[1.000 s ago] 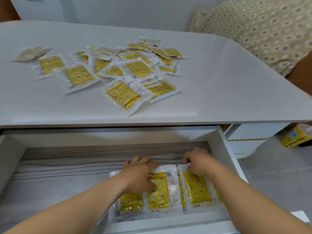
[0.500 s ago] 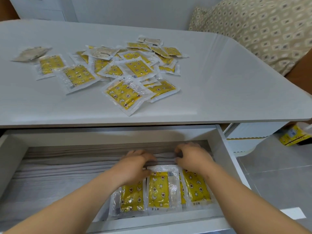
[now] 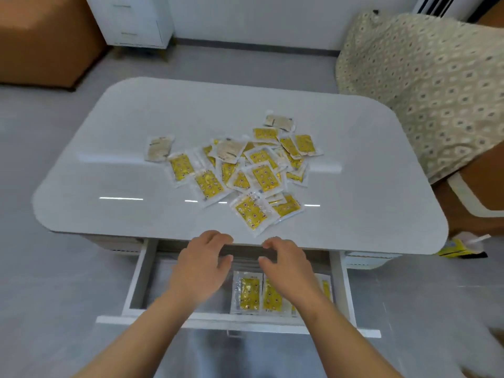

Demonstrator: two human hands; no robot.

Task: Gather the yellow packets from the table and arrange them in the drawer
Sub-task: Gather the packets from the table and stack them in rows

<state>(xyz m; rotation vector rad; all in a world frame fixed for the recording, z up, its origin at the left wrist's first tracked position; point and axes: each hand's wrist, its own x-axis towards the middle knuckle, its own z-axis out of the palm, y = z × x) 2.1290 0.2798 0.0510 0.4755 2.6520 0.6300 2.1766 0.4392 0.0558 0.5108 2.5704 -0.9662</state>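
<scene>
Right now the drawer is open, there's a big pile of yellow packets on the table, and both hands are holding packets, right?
Not quite. The head view shows both hands empty: the left hand and right hand hover open above the drawer, holding nothing. The rest is right: the drawer is open, with a few packets in the drawer, and a pile of yellow packets lies on the table.

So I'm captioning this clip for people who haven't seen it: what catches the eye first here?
A loose heap of yellow packets sprawls mid-table on the glossy white table. Below its near edge, an open drawer holds a neat row of packets in its right half. Both bare hands, the left hand and the right hand, hover empty above it.
</scene>
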